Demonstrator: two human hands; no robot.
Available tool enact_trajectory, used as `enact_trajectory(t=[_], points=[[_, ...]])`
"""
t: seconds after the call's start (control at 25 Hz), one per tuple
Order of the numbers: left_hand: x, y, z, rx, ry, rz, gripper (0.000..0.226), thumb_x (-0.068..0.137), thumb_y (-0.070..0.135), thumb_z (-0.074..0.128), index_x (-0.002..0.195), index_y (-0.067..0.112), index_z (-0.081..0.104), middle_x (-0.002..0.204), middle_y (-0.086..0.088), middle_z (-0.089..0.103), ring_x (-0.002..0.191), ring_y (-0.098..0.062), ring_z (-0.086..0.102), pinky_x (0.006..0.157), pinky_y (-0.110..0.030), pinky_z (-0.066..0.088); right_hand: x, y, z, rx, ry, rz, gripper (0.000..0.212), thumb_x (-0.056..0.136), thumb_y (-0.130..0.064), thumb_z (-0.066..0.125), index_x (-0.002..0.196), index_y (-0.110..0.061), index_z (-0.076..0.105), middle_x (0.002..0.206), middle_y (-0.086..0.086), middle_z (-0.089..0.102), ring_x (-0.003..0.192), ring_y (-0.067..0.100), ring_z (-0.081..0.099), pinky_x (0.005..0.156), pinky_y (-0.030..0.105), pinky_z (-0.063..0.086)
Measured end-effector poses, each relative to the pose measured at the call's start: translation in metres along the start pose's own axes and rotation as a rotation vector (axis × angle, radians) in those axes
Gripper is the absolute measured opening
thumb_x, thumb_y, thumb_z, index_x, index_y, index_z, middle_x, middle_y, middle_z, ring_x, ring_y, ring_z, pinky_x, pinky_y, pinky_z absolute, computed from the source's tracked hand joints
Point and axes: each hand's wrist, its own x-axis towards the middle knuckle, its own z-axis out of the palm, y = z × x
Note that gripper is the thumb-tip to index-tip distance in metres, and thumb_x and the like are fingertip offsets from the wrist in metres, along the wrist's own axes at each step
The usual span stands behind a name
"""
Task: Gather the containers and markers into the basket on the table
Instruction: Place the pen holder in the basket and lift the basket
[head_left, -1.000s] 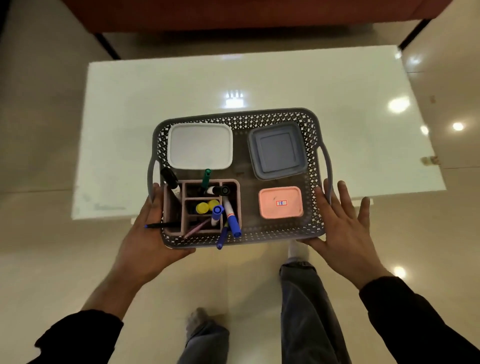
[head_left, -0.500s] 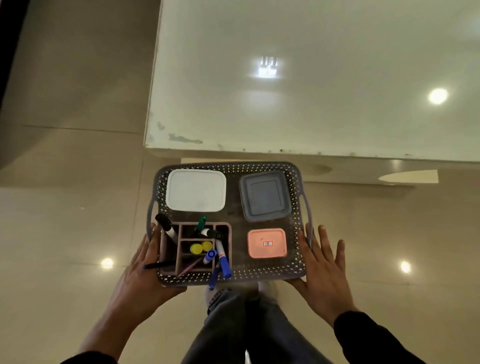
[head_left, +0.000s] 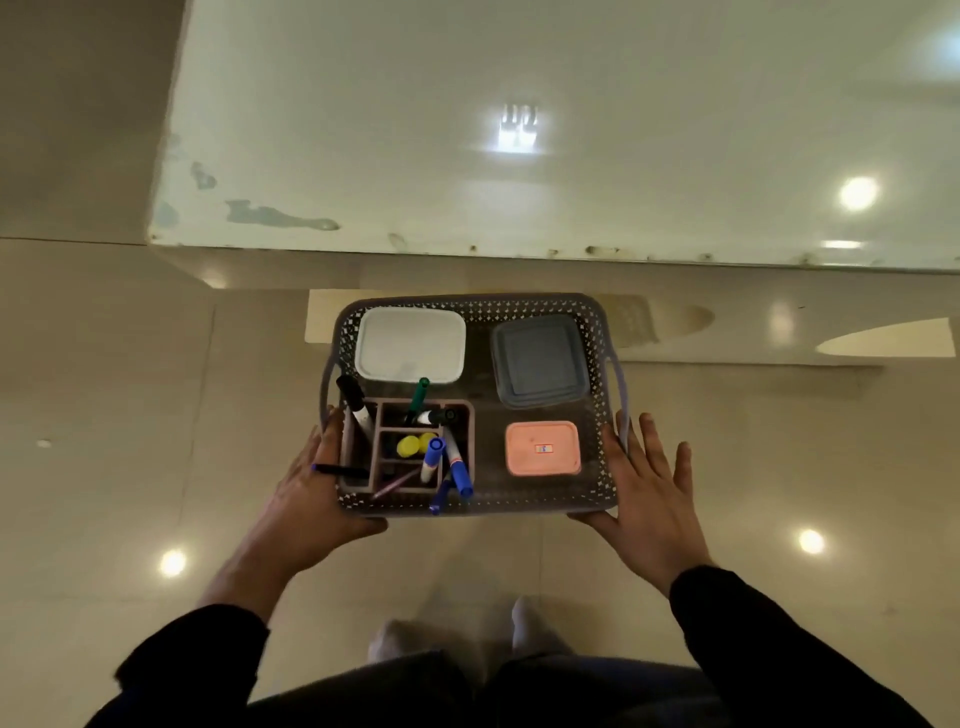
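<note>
A grey perforated basket (head_left: 478, 301) hangs over the floor, just in front of the white table's near edge. My left hand (head_left: 306, 499) presses its left near corner and my right hand (head_left: 649, 488) its right near corner, fingers spread along the walls, carrying it between them. Inside lie a white container (head_left: 410, 345), a grey container (head_left: 537, 361) and a small orange container (head_left: 543, 448). A pink divided organiser (head_left: 376, 431) at the near left holds several markers, among them a blue marker (head_left: 460, 470), a green marker (head_left: 418, 395) and a black marker (head_left: 356, 405).
The white table (head_left: 519, 156) fills the top of the view, its chipped near edge running just beyond the basket. Glossy beige floor tiles (head_left: 130, 415) lie below. My dark trouser legs (head_left: 467, 691) and feet are at the bottom centre.
The basket has come off the table's near edge and towards me, held in both hands. It now hangs over the floor instead of resting on the tabletop.
</note>
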Motion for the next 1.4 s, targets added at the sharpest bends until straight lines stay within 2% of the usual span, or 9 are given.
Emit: enact_trajectory(t=[0.32, 0.48, 0.64, 0.72, 0.8, 0.96, 1.12, 1.2, 1.4], points=[[0.103, -0.026, 0.018, -0.067, 0.002, 0.145, 0.125, 0.042, 0.037, 0.092, 0.150, 0.041, 0.030, 0.143, 0.012, 0.047, 0.126, -0.015, 0.054, 0.101, -0.045, 0.050, 0.101, 0.020, 0.039, 0.089, 0.090, -0.018, 0.104, 0.081, -0.080, 0.045, 0.159, -0.029, -0.002, 0.167, -0.003, 0.006, 0.153, 0.019, -0.012, 0.121, 0.058, -0.001], [0.143, -0.032, 0.026, -0.058, 0.028, 0.159, 0.113, 0.045, 0.025, 0.100, 0.138, 0.047, 0.038, 0.123, 0.019, 0.061, 0.108, 0.003, 0.060, 0.093, -0.033, 0.053, 0.142, 0.030, 0.044, 0.179, 0.149, -0.024, 0.104, 0.080, -0.074, 0.057, 0.159, -0.029, 0.008, 0.167, -0.004, 0.011, 0.154, 0.016, -0.006, 0.124, 0.049, 0.006], [0.172, -0.037, 0.035, -0.031, 0.148, 0.162, 0.093, 0.056, 0.025, 0.097, 0.133, 0.040, 0.047, 0.121, 0.024, 0.060, 0.106, -0.004, 0.060, 0.081, -0.018, 0.047, 0.167, 0.026, 0.048, 0.279, 0.235, 0.005, 0.089, 0.081, -0.063, 0.067, 0.154, -0.029, 0.029, 0.161, 0.001, 0.030, 0.149, 0.024, 0.022, 0.116, 0.044, 0.033], [0.176, -0.036, 0.040, 0.011, 0.324, 0.127, 0.074, 0.064, 0.028, 0.093, 0.128, 0.031, 0.055, 0.124, 0.016, 0.059, 0.110, -0.013, 0.059, 0.080, -0.024, 0.047, 0.176, 0.015, 0.045, 0.289, 0.357, 0.060, 0.073, 0.082, -0.056, 0.070, 0.144, -0.027, 0.044, 0.152, 0.005, 0.037, 0.136, 0.029, 0.039, 0.102, 0.044, 0.048], [0.169, -0.032, 0.047, 0.121, 0.447, 0.089, 0.065, 0.075, 0.030, 0.086, 0.133, 0.020, 0.056, 0.143, 0.000, 0.052, 0.126, -0.024, 0.053, 0.094, -0.039, 0.052, 0.175, 0.001, 0.044, 0.207, 0.497, 0.103, 0.061, 0.084, -0.046, 0.072, 0.135, -0.022, 0.051, 0.145, 0.010, 0.037, 0.126, 0.032, 0.046, 0.092, 0.045, 0.054], [0.134, -0.027, 0.076, 0.260, 0.547, 0.060, 0.075, 0.091, 0.031, 0.067, 0.151, 0.010, 0.026, 0.160, -0.011, 0.020, 0.146, -0.031, 0.024, 0.108, -0.047, 0.041, 0.156, -0.021, 0.059, -0.001, 0.589, 0.027, 0.072, 0.084, -0.036, 0.069, 0.144, -0.012, 0.038, 0.149, 0.018, 0.032, 0.135, 0.036, 0.036, 0.108, 0.046, 0.044], [0.120, -0.036, 0.105, 0.447, 0.333, 0.091, 0.095, 0.098, 0.044, 0.046, 0.153, 0.010, -0.023, 0.161, -0.013, -0.029, 0.150, -0.027, -0.017, 0.121, -0.041, 0.004, 0.145, -0.033, 0.084, -0.101, 0.440, -0.081, 0.088, 0.088, -0.035, 0.059, 0.157, -0.007, 0.013, 0.163, 0.022, 0.012, 0.151, 0.036, 0.013, 0.120, 0.048, 0.026], [0.122, -0.041, 0.107, 0.476, 0.298, 0.124, 0.100, 0.096, 0.044, 0.047, 0.150, 0.009, -0.030, 0.157, -0.012, -0.039, 0.149, -0.027, -0.022, 0.120, -0.040, -0.001, 0.148, -0.033, 0.084, -0.121, 0.417, -0.091, 0.089, 0.089, -0.033, 0.057, 0.157, -0.004, 0.007, 0.164, 0.023, 0.005, 0.152, 0.037, 0.007, 0.121, 0.048, 0.020], [0.150, -0.030, 0.090, 0.471, 0.304, 0.130, 0.107, 0.092, 0.045, 0.056, 0.152, 0.005, -0.023, 0.158, -0.013, -0.036, 0.150, -0.025, -0.023, 0.125, -0.042, 0.006, 0.170, -0.035, 0.066, -0.109, 0.351, -0.078, 0.087, 0.094, -0.031, 0.050, 0.157, -0.005, -0.004, 0.164, 0.020, -0.011, 0.152, 0.035, -0.007, 0.123, 0.045, 0.009]])
